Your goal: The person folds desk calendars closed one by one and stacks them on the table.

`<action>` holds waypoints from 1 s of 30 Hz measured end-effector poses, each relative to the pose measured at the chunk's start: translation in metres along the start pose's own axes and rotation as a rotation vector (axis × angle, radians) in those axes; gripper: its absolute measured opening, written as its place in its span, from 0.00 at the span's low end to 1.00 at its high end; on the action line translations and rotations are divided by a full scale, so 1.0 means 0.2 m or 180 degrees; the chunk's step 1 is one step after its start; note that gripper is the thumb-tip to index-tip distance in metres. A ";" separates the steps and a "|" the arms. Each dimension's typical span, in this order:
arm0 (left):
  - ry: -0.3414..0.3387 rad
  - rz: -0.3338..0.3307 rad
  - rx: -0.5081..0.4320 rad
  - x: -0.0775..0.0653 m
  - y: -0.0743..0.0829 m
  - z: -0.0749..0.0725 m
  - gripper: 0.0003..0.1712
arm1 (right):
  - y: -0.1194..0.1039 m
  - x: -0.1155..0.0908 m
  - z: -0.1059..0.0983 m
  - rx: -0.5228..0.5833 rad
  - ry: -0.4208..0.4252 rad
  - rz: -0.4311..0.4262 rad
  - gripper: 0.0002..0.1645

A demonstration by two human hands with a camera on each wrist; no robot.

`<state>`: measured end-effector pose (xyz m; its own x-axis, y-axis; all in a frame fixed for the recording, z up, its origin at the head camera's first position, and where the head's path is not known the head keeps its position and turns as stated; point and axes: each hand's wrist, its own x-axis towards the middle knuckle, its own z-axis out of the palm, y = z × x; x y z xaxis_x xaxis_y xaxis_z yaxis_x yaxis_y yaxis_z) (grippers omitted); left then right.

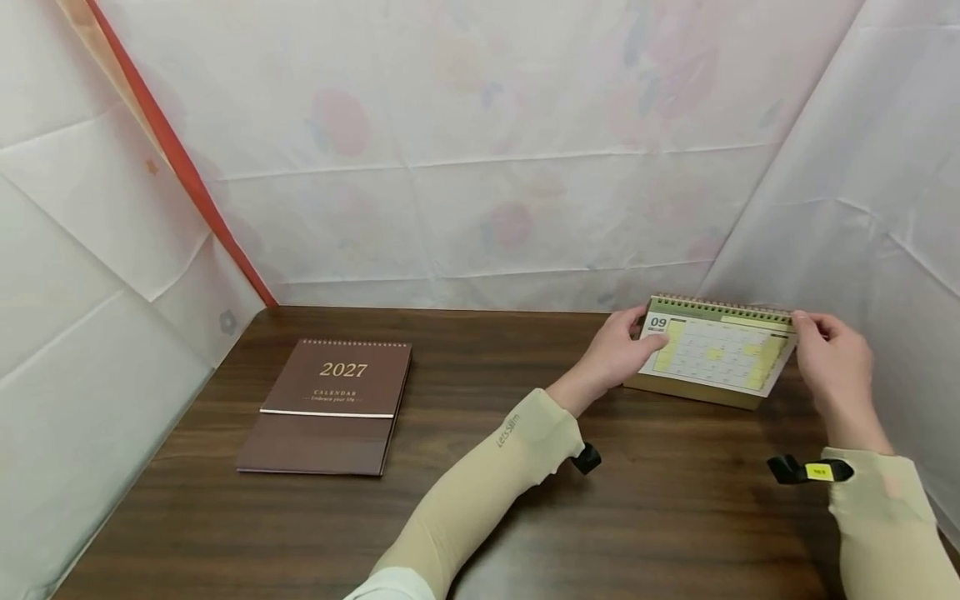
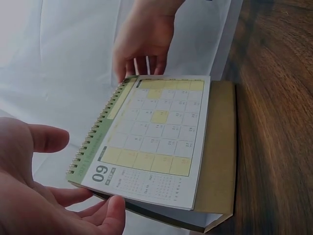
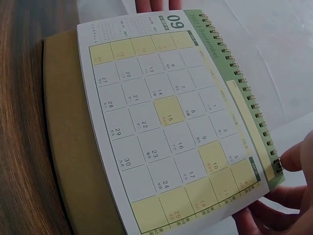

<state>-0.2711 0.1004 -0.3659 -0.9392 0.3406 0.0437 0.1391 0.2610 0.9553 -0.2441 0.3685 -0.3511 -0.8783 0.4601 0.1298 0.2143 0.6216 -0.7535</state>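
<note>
A green-topped desk calendar (image 1: 708, 354), turned to month 09, stands tilted on its brown base at the back right of the table. At its right top corner my right hand (image 1: 836, 354) pinches it, thumb (image 3: 293, 156) against the spiral binding (image 3: 252, 105) and fingers behind. My left hand (image 1: 615, 350) is at the left edge. Its fingers (image 2: 112, 215) reach along and behind that edge, while its thumb (image 2: 49, 138) stands apart in front of the page. Left fingertips also show past the calendar's far edge in the right wrist view.
A brown 2027 calendar (image 1: 337, 379) lies on the left of the dark wooden table (image 1: 487, 375). Pale patterned curtains (image 1: 450, 167) enclose the back and both sides, with a red strip (image 1: 183, 171) in the left corner. Black straps (image 1: 787, 469) hang at both wrists.
</note>
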 end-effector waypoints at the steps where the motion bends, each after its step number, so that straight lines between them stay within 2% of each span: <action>1: -0.0005 -0.0007 0.0012 0.00 0.00 0.00 0.35 | 0.00 0.00 0.00 -0.0018 -0.0006 0.0012 0.43; 11: -0.0067 -0.0032 0.0022 0.01 0.00 -0.03 0.37 | -0.02 0.00 -0.03 -0.0114 -0.0113 0.0219 0.49; 17: -0.0178 -0.0006 0.0019 0.01 0.00 -0.04 0.39 | -0.01 0.00 -0.03 -0.0038 -0.0167 0.0281 0.49; 30: -0.0180 -0.0034 0.0014 0.01 0.00 -0.05 0.41 | -0.01 -0.01 -0.03 0.0211 -0.0283 0.0327 0.49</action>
<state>-0.2769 0.0917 -0.3618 -0.9214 0.3883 0.0168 0.1307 0.2689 0.9543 -0.2409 0.3703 -0.3459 -0.8882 0.4595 -0.0056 0.2790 0.5296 -0.8011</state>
